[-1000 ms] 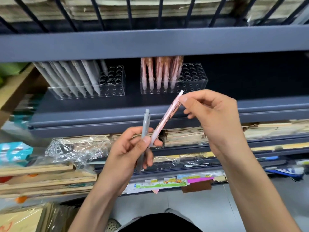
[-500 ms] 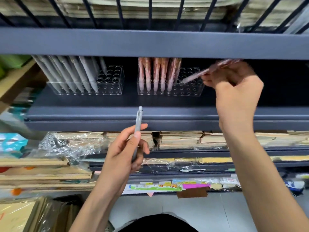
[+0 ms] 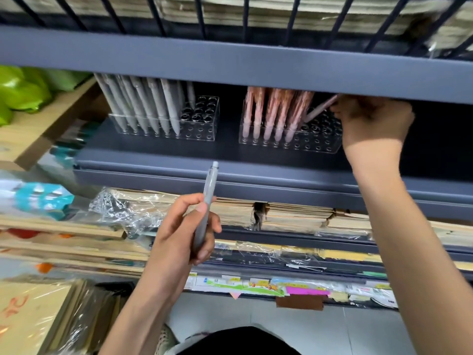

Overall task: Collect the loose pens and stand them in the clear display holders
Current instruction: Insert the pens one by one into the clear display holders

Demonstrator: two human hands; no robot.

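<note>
The shelf was slate blue. At eleven o'clock plain grey pens filled a clear holder; at one o'clock stood pink pens mottled brown, a loose pink pen beside them. The loose grey pen at centre was plain. A bright green bundle lay at ten o'clock.

Gets tight above both racks: upper shelf beam low over the grey pens in the left holder and the pink pens in the right holder, tops hidden behind it, entry only from the front. Open holes in the right-hand rows of each holder, those on the right crowded by the right hand pinching a slanted pink pen just beside the standing ones. Leaves free the bare shelf deck between and before the holders, plus the air before the shelf edge, save for the left hand gripping a grey pen upright there.
</note>
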